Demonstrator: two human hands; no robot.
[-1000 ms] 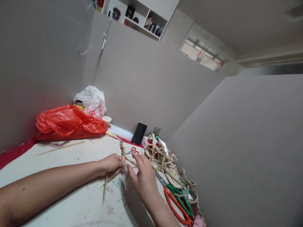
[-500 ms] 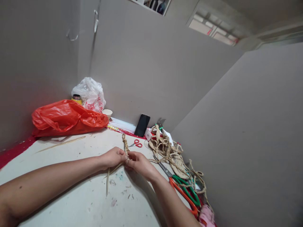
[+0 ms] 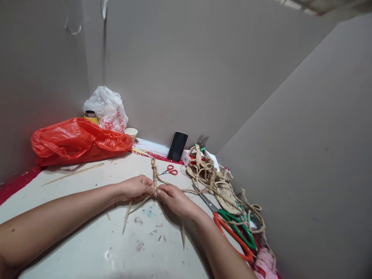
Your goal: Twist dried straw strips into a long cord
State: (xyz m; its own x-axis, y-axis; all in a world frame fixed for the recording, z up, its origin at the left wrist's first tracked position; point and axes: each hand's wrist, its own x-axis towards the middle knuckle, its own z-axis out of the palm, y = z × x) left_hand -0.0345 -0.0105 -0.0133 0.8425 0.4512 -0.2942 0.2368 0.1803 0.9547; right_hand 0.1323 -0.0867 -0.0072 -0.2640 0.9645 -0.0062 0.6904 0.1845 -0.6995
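My left hand [image 3: 138,188] and my right hand [image 3: 173,197] meet over the middle of the table, fingertips nearly touching. Between them they pinch the lower end of a tan braid of straw-like strands [image 3: 155,174], whose looped top points away from me. Loose flat strands [image 3: 126,217] hang down below my left hand, and another strand end [image 3: 183,235] shows under my right wrist. Small red-handled scissors [image 3: 170,170] lie just beyond my right hand. The exact finger grip on the strands is partly hidden.
A tangled heap of tan braided cord [image 3: 213,178] lies at right, beside large shears [image 3: 229,224] with orange and green handles. A phone [image 3: 178,146] leans on the back wall. A red plastic bag [image 3: 81,141], white bag [image 3: 109,108] and paper cup [image 3: 131,133] stand at back left.
The view has tilted down and shifted slightly. A strand end has come into sight below my right wrist, and a cord piece shows beyond my right fingers. Both hands still pinch the braid.
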